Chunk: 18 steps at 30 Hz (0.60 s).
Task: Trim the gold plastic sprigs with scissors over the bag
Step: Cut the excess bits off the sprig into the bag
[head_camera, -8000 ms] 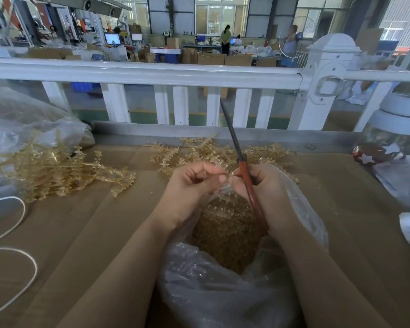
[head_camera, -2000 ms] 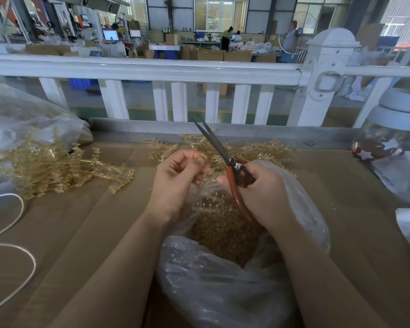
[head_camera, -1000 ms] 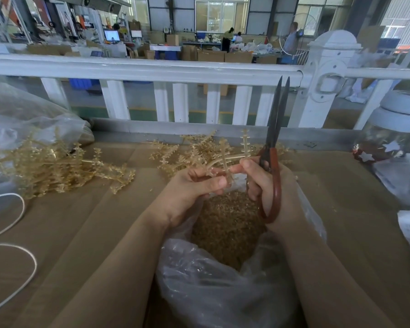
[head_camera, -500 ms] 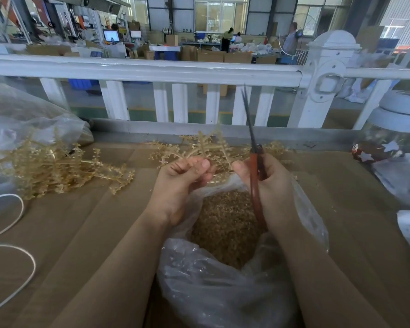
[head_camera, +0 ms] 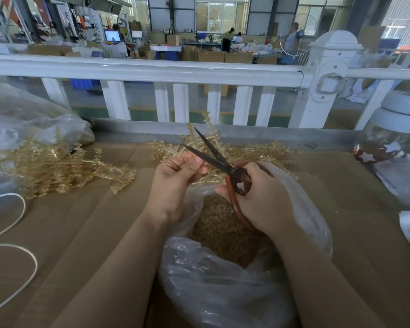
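Gold is the colour of the plastic sprig [head_camera: 200, 132] that the left hand [head_camera: 175, 183] is pinching between thumb and curled fingers. Its branches are sticking up past the fingertips, toward the white fence [head_camera: 142, 69]. No writing that can be read is showing anywhere.

One pair of scissors [head_camera: 219, 162] is sitting in the right hand [head_camera: 263, 197]. The fingers are curling through and around the red handles. The two dark blades are standing apart in a narrow V, and their points are reaching across to the sprig, just above the left thumb. One blade tip is lying right by the fingers that are holding the sprig; whether it is touching the plastic, I cannot tell.

Both hands are hovering over one clear bag [head_camera: 223, 287] that is lying open on the brown table [head_camera: 76, 233]. Lots of small gold bits [head_camera: 220, 230] are filling the bottom of it, too many to count.

Two heaps of gold sprigs are lying on the table. One heap [head_camera: 64, 169] is spilling out of a second clear bag [head_camera: 26, 119] on the left. The other heap [head_camera: 263, 152] is lying behind the hands, by the fence. A white cord [head_camera: 14, 235] is curling at the left edge. One jar [head_camera: 395, 133] with a white lid and white stars is standing on the right.
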Tool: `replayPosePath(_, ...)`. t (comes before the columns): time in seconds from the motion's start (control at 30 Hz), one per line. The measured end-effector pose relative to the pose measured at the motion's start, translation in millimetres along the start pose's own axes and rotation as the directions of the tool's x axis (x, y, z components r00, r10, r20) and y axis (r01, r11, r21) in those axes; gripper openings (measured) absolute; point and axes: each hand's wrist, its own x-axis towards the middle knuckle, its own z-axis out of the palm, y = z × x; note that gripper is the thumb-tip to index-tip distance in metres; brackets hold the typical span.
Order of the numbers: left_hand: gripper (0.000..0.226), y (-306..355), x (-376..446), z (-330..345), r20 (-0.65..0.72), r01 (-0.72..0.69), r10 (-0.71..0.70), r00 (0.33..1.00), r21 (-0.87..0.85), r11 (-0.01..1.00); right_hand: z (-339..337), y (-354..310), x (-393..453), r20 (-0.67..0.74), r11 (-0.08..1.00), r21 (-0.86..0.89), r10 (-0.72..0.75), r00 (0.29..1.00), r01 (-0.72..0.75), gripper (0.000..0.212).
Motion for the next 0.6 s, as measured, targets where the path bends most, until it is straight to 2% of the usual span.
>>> replayPosePath(0.4,0.009,-2.7,0.9,-3.1,0.009,0.012,-0.012,1.000,-0.041,0.999,-2.4,-4.1,-3.4,-0.054,0.997,-0.074,-0.031,0.998,0.027,0.074)
replayPosePath(0.6,0.009,-2.2,1.3,-3.3,0.006,0.006,-0.005,1.000,-0.029,1.000,0.7,-1.9,-3.5,-0.083,0.997,-0.076,-0.022,0.996,0.015,0.079)
